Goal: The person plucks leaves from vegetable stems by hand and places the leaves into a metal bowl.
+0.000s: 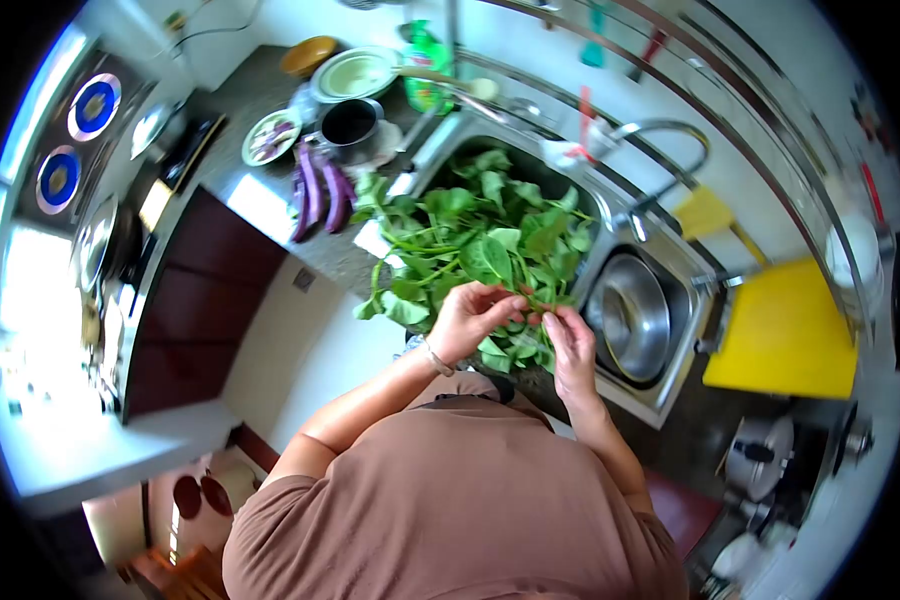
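A big heap of leafy greens (450, 215) with long stems fills one sink basin and spills over its front edge onto the counter. In front of the heap, my left hand (473, 318) pinches a green stem between thumb and fingers. My right hand (571, 347) is close beside it, its fingertips closed on the same stem or one next to it; overlapping leaves hide which. Some leaves hang below my hands at the counter edge. A bracelet (437, 358) circles my left wrist.
Right of the greens, a metal bowl (630, 310) sits in the second basin under the faucet (670, 130). Purple eggplants (315, 190), a plate (272, 138) and a dark pot (350, 125) stand left. A yellow cutting board (790, 330) is at the right.
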Demonstrator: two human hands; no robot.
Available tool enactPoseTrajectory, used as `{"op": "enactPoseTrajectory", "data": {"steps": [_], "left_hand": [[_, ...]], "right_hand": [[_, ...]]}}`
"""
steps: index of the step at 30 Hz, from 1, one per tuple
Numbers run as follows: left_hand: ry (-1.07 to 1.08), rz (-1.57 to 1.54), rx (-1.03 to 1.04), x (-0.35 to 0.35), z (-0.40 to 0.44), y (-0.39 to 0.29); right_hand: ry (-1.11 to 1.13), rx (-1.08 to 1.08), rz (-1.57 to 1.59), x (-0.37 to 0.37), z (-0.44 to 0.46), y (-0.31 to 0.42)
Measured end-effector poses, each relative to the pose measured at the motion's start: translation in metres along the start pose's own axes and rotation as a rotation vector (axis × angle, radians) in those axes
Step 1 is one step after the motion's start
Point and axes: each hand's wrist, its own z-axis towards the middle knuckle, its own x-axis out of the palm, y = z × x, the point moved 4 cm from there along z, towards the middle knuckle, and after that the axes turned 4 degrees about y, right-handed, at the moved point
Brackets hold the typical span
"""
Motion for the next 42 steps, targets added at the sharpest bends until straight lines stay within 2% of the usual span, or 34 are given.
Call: {"op": "enactPoseTrajectory", "data": {"steps": [2,5,13,17,19,20,21,23,24,26,29,32,38,41,42], "left_hand": [[-0.001,-0.055,-0.01,0.009,0.008,0.001],[0.077,0.019,-0.054,0.021,0.017,0.004],[0.253,0.004,-0.048,0.023,0.043,0.002],[0.231,-0.012,-0.078,0.019,0.042,-0.013],[0.318,0.607,0.186,0.023,0.033,-0.034],[0.367,0.701,0.337,0.028,0.028,-0.04],[0.435,0.83,0.598,0.034,0.023,-0.049],[0.452,1.065,0.921,0.05,0.02,-0.074],[0.459,1.063,0.926,0.049,0.026,-0.075],[0.447,1.36,0.872,0.049,0.04,-0.066],[0.564,1.611,0.843,0.041,0.047,-0.047],[0.624,1.672,0.871,0.035,0.042,-0.035],[0.677,1.543,0.83,0.032,0.044,-0.038],[0.654,1.456,0.821,0.031,0.042,-0.033],[0.565,1.351,0.781,0.029,0.043,-0.033]], "right_hand": [[-0.055,0.005,0.034,-0.01,-0.008,0.002],[-0.116,-0.029,0.136,-0.023,-0.013,0.001],[-0.251,-0.108,0.277,-0.02,-0.014,0.005],[-0.3,-0.11,0.229,-0.013,-0.011,0.001],[-0.341,-0.144,0.183,-0.011,-0.008,0.0],[-0.371,-0.178,0.182,-0.012,-0.007,-0.006],[-0.386,-0.184,0.185,-0.013,-0.008,-0.01],[-0.324,-0.253,0.06,-0.01,-0.008,-0.01],[-0.371,-0.244,0.06,-0.007,-0.007,-0.01],[-0.4,-0.207,0.071,-0.001,-0.005,-0.014],[-0.427,-0.177,0.035,-0.001,-0.002,-0.022],[-0.416,-0.107,-0.077,-0.001,-0.003,-0.029],[-0.403,-0.076,-0.098,0.0,-0.007,-0.034],[-0.384,-0.111,-0.257,0.001,-0.01,-0.025],[-0.39,-0.206,-0.455,0.001,-0.01,-0.017]]}}
